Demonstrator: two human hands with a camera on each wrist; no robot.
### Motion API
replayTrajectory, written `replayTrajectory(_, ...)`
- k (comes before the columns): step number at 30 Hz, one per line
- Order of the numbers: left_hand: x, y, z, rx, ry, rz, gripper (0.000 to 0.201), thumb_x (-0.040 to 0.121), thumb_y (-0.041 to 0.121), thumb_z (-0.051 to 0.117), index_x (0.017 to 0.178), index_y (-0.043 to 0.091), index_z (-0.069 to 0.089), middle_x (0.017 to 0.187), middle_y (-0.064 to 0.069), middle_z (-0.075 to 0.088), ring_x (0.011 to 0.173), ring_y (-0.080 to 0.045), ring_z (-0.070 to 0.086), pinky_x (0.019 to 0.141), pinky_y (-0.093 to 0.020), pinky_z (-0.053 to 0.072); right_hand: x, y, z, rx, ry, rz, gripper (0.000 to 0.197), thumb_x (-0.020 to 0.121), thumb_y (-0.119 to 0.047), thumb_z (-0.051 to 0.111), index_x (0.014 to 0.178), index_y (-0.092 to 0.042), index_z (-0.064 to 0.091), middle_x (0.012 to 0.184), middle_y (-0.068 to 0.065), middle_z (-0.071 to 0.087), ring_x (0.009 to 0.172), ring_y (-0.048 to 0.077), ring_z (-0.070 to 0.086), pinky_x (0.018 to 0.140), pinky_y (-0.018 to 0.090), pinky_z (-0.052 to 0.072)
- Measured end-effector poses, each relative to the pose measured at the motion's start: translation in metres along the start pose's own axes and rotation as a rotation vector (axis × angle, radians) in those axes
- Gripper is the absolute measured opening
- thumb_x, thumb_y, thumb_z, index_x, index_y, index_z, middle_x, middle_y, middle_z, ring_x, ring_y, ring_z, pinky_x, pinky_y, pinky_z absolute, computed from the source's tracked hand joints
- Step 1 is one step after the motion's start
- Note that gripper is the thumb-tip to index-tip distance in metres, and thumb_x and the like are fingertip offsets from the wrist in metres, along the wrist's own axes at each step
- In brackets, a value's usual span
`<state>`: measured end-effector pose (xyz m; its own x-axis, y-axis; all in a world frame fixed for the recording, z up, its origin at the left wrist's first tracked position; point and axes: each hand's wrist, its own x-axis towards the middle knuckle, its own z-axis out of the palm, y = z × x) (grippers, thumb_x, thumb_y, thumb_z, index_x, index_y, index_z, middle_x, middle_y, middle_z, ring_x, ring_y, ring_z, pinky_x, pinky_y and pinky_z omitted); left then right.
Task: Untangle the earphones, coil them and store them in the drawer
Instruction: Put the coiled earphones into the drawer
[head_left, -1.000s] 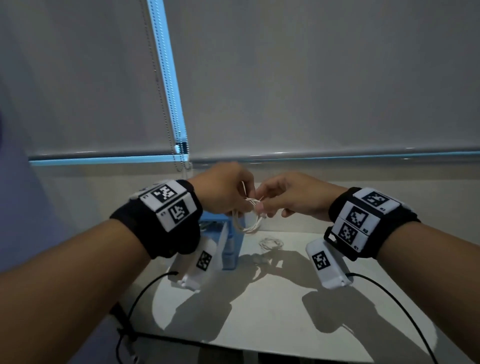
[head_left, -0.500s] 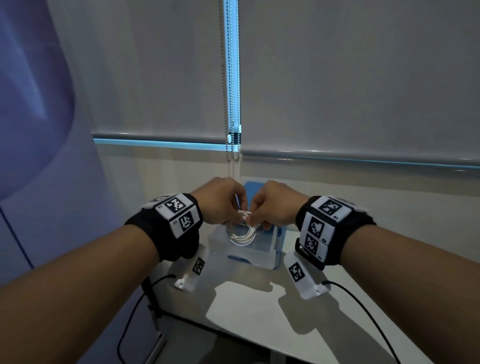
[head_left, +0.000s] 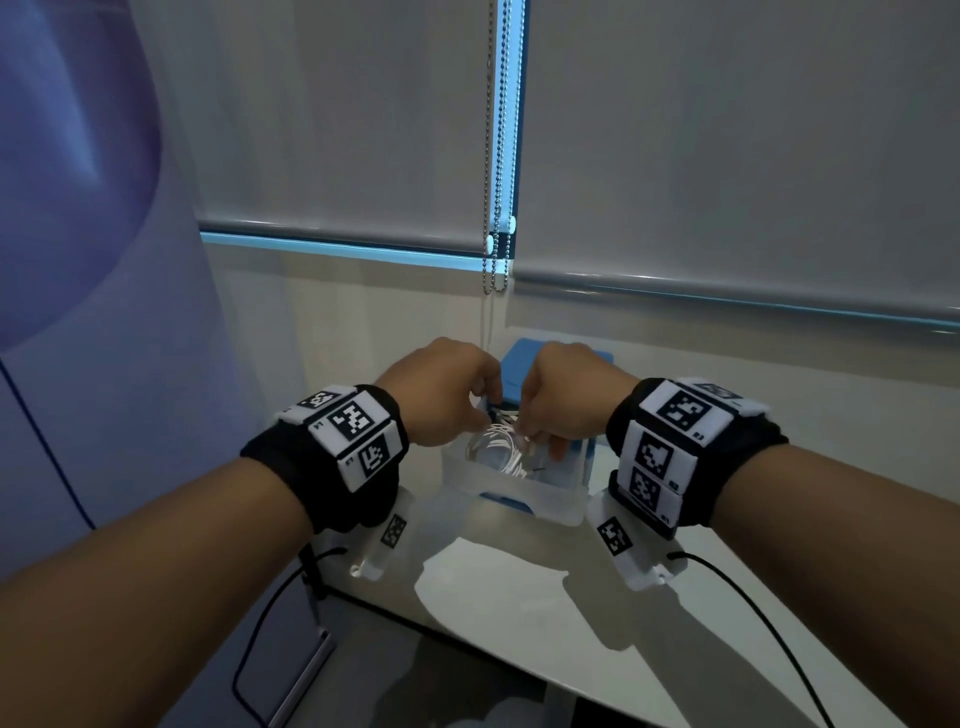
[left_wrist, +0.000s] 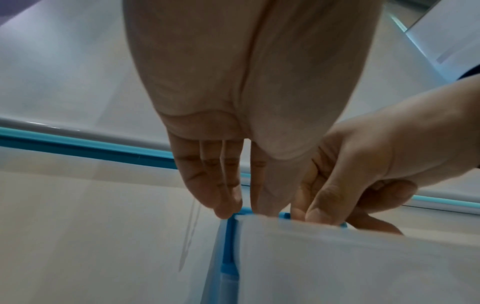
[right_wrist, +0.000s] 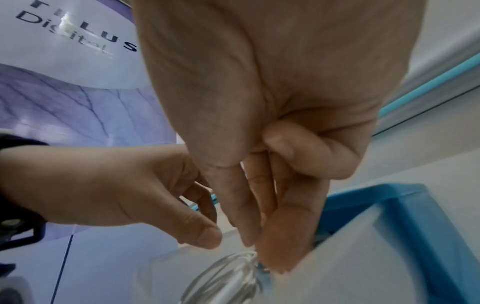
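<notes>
The white earphones (head_left: 497, 446), wound into a coil, hang inside the open translucent drawer (head_left: 519, 496) pulled out of a small blue drawer unit (head_left: 525, 358). My right hand (head_left: 561, 408) pinches the top of the coil (right_wrist: 233, 267) between thumb and fingers (right_wrist: 275, 236), reaching into the drawer (right_wrist: 376, 257). My left hand (head_left: 449, 395) hovers just beside it at the drawer's left rim. Its fingers (left_wrist: 223, 191) point straight down and hold nothing. The drawer's front wall (left_wrist: 337, 263) hides the coil in the left wrist view.
The drawer unit stands at the back of a white table (head_left: 519, 597) against the wall. A bead chain (head_left: 493, 156) hangs from the roller blinds right behind it. A purple banner (head_left: 78, 234) stands at the left. Black wrist cables (head_left: 753, 603) trail over the table's near edge.
Both hands carried the coil from above the table over to the open drawer and lowered it inside. The left hand has let go of the coil; the right still pinches it.
</notes>
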<state>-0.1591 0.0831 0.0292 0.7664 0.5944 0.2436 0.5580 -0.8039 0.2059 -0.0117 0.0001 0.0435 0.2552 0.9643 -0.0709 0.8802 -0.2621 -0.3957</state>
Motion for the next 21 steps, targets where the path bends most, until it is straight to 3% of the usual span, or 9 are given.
replayTrajectory(3,-0.003,0.000,0.003,0.008,-0.007,-0.004,0.020,0.087,0.022,0.075,0.106,0.027,0.070,0.109,0.005,0.063,0.097,-0.017,0.058,0.080,-0.030,0.048,-0.006,0.002,0.000,-0.045,-0.023,-0.016,0.015,0.088,-0.010,0.075,0.100,0.000,0.076,0.088,0.013,0.079,0.072,0.022,0.078,0.078,0.034,0.064)
replayTrajectory(7,-0.006,0.002,0.005,0.003,0.000,-0.003,0.020,0.090,0.020,0.073,0.110,0.024,0.071,0.112,0.004,0.064,0.088,-0.014,0.056,0.079,-0.027,0.046,-0.006,0.000,0.006,-0.065,-0.041,-0.041,0.015,0.089,-0.010,0.075,0.102,-0.002,0.076,0.091,0.011,0.079,0.076,0.022,0.078,0.078,0.032,0.064)
replayTrajectory(11,-0.006,0.005,0.001,0.022,-0.004,-0.017,0.019,0.090,0.022,0.073,0.108,0.027,0.070,0.113,0.005,0.064,0.098,-0.015,0.058,0.080,-0.029,0.047,-0.009,0.002,0.002,-0.043,-0.017,-0.051,0.013,0.089,-0.012,0.076,0.098,-0.002,0.076,0.088,0.011,0.079,0.069,0.020,0.077,0.075,0.032,0.064)
replayTrajectory(14,-0.005,0.011,-0.004,0.016,0.017,-0.026,0.018,0.090,0.026,0.072,0.109,0.026,0.070,0.113,0.005,0.065,0.092,-0.012,0.054,0.077,-0.026,0.042,-0.017,0.012,-0.009,-0.003,0.055,-0.085,0.010,0.089,-0.015,0.075,0.087,-0.005,0.077,0.079,0.010,0.078,0.058,0.017,0.072,0.068,0.033,0.064)
replayTrajectory(17,-0.002,0.026,-0.008,-0.017,0.070,-0.010,0.019,0.091,0.031,0.071,0.110,0.027,0.070,0.112,0.006,0.065,0.084,-0.008,0.053,0.073,-0.024,0.039,-0.031,0.031,-0.025,0.055,0.149,-0.122,0.013,0.090,-0.017,0.072,0.081,-0.009,0.076,0.073,0.003,0.077,0.050,0.010,0.069,0.059,0.024,0.057)
replayTrajectory(21,0.002,0.068,-0.004,-0.103,0.136,0.084,0.015,0.093,0.030,0.066,0.106,0.024,0.072,0.105,0.007,0.068,0.086,-0.010,0.060,0.073,-0.026,0.043,-0.057,0.068,-0.042,0.119,0.264,-0.156,0.017,0.092,-0.021,0.070,0.078,-0.011,0.075,0.072,0.000,0.076,0.050,0.012,0.069,0.054,0.018,0.050)
